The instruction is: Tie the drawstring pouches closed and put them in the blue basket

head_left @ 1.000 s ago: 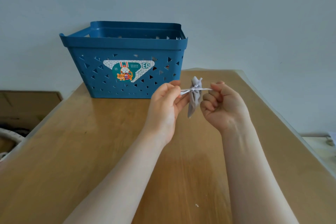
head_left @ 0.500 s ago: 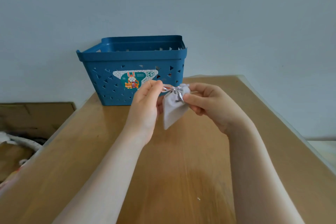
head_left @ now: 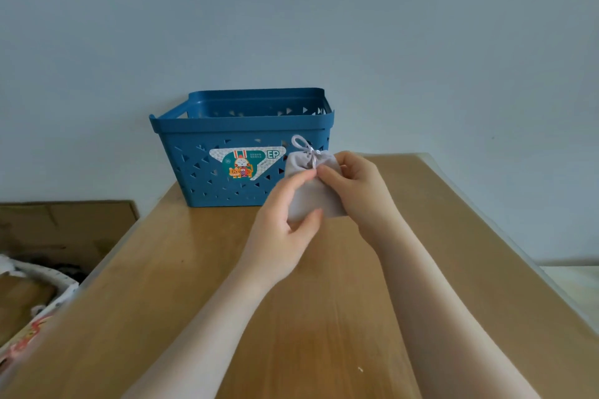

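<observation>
A small grey drawstring pouch [head_left: 312,196] is held upright above the table, just in front of the blue basket [head_left: 207,136]. Its neck is gathered, and a silvery cord loop [head_left: 300,143] sticks up from the knot. My left hand [head_left: 285,233] holds the pouch's left side, thumb under its bottom edge and fingertips near the cord ends. My right hand [head_left: 358,189] grips the right side and pinches at the cord by the neck. The basket stands at the table's far edge against the wall; its inside is mostly hidden.
The wooden table [head_left: 324,317] stretches toward me under my forearms. Cardboard [head_left: 64,227] and a white patterned thing [head_left: 39,295] lie off the table's left edge. A pale wall rises close behind the basket.
The cord ends were pulled apart sideways, then both hands came together on the pouch. The pouch now faces me flat and sits closer to the basket's front.
</observation>
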A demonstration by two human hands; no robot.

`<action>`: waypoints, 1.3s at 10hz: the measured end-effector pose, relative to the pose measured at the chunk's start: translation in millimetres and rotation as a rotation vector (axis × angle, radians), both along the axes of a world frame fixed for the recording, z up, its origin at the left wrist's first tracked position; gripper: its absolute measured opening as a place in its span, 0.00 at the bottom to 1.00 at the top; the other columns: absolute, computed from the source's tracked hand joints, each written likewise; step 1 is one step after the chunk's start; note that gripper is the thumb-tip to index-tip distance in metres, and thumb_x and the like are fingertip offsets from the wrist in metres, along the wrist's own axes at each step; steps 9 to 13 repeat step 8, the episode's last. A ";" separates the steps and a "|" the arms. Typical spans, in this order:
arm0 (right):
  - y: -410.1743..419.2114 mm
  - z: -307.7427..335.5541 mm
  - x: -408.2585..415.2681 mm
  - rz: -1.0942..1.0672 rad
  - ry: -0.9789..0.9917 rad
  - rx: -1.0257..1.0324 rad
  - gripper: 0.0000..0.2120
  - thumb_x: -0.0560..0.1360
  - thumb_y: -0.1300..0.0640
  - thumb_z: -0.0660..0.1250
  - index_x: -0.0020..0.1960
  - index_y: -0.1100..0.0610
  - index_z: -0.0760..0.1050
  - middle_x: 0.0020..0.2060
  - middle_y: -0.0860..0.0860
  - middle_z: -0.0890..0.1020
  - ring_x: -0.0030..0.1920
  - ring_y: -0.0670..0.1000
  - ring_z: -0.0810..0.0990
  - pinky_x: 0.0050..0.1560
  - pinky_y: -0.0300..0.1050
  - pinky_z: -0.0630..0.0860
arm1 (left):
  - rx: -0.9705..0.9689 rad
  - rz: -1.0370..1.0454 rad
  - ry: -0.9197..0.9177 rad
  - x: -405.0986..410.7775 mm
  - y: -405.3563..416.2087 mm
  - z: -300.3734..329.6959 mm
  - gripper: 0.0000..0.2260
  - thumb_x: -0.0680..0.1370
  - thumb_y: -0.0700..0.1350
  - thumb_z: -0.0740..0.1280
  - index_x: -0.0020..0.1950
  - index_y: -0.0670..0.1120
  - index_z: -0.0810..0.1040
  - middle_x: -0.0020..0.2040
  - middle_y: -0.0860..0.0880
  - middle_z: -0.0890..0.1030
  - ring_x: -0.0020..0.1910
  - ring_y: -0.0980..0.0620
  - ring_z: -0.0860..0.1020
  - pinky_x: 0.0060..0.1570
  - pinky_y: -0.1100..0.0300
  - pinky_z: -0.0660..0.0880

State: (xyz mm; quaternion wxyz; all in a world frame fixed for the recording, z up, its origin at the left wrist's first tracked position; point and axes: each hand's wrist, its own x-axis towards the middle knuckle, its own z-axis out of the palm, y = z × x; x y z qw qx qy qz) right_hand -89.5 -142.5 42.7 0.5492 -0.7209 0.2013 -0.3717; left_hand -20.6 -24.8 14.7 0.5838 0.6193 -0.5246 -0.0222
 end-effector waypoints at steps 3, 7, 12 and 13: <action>-37.9 44.3 31.4 -0.008 -0.050 0.107 0.09 0.78 0.55 0.62 0.58 0.54 0.72 0.46 0.50 0.79 0.34 0.45 0.75 0.34 0.37 0.70 | -0.008 0.251 0.020 69.8 -67.4 70.9 0.23 0.78 0.44 0.63 0.73 0.52 0.64 0.67 0.53 0.70 0.60 0.53 0.75 0.59 0.54 0.74; -84.7 17.3 64.7 -0.008 0.066 0.220 0.08 0.76 0.61 0.62 0.54 0.55 0.75 0.39 0.51 0.80 0.33 0.47 0.74 0.35 0.40 0.71 | 0.135 0.263 0.732 147.4 -126.9 111.3 0.14 0.77 0.47 0.62 0.63 0.48 0.72 0.52 0.49 0.74 0.31 0.56 0.70 0.27 0.67 0.69; -78.2 16.7 60.1 -0.009 0.066 0.180 0.06 0.77 0.60 0.61 0.51 0.55 0.75 0.39 0.51 0.80 0.34 0.48 0.74 0.36 0.40 0.71 | 0.087 0.391 0.358 141.2 -119.8 89.7 0.19 0.78 0.43 0.60 0.69 0.51 0.68 0.66 0.48 0.70 0.41 0.55 0.76 0.37 0.67 0.74; -78.2 16.7 60.1 -0.009 0.066 0.180 0.06 0.77 0.60 0.61 0.51 0.55 0.75 0.39 0.51 0.80 0.34 0.48 0.74 0.36 0.40 0.71 | 0.087 0.391 0.358 141.2 -119.8 89.7 0.19 0.78 0.43 0.60 0.69 0.51 0.68 0.66 0.48 0.70 0.41 0.55 0.76 0.37 0.67 0.74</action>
